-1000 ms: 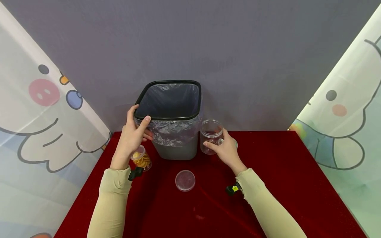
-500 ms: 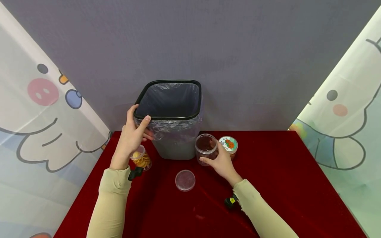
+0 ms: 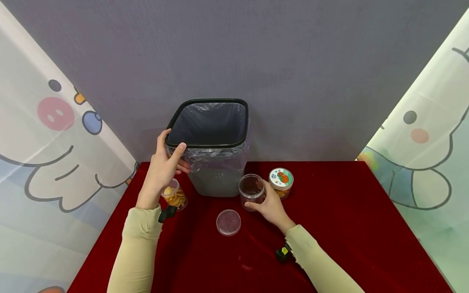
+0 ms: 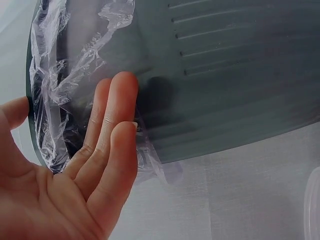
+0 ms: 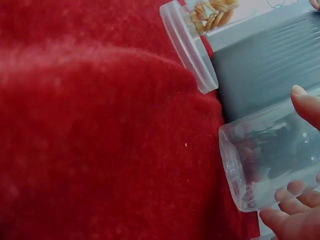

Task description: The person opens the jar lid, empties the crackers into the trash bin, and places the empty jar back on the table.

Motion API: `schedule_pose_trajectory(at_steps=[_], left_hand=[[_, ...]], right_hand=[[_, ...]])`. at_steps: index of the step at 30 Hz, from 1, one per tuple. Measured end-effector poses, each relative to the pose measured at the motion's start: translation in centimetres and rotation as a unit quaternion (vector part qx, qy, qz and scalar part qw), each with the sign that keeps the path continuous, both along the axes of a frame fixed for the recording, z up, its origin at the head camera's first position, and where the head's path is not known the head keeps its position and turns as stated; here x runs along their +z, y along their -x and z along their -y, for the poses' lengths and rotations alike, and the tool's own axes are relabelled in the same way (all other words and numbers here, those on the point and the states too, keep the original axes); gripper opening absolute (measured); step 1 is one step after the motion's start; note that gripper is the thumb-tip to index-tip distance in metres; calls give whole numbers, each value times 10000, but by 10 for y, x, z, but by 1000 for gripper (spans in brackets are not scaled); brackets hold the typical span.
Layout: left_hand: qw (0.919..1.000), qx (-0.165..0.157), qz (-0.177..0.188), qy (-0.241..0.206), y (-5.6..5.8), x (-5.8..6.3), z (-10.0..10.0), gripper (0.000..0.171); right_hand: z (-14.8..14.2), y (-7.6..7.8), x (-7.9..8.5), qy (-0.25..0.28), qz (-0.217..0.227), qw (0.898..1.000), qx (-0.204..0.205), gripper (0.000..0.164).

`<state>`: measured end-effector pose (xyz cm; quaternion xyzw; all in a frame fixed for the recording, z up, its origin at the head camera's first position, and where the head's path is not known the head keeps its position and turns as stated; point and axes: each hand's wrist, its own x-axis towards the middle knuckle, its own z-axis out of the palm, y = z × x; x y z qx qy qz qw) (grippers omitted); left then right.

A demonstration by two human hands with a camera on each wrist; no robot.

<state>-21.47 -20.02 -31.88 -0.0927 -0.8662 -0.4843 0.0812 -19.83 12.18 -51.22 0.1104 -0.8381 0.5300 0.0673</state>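
Observation:
A grey trash can (image 3: 216,183) with a black rim and a clear bag stands at the back. My left hand (image 3: 160,173) holds its front left corner, thumb at the rim and fingers against the bag-covered side (image 4: 115,115). To the can's right, my right hand (image 3: 272,205) grips a clear open plastic jar (image 3: 252,191) around its side. In the right wrist view the jar (image 5: 265,160) stands upright on the red cloth, thumb on one side and fingers on the other. No contents show in it.
A clear round lid (image 3: 228,222) lies in front of the can. A jar of yellow snacks (image 3: 175,197) stands beside the left wrist. Behind the right hand is a jar with a green-and-white label lid (image 3: 281,178). A grey wall (image 3: 311,81) rises behind the red table (image 3: 348,211).
My right hand has brought the clear jar nearer and slightly left, lower down beside the can. The label-lidded jar behind it has come into view. The left hand has stayed put.

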Motion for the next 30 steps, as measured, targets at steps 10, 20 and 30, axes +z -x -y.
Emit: schedule_pose_trajectory(at_steps=[10, 20, 30], left_hand=[[10000, -4, 42, -34, 1, 0, -1, 75], [10000, 14, 16, 5, 1, -1, -1, 76], [10000, 24, 58, -17, 1, -1, 0, 75]], right_hand=[[-4, 2, -6, 77, 104, 9998, 122, 100], [-6, 1, -5, 205, 331, 9990, 209, 101], [-10, -5, 3, 292, 381, 9985, 248, 97]])
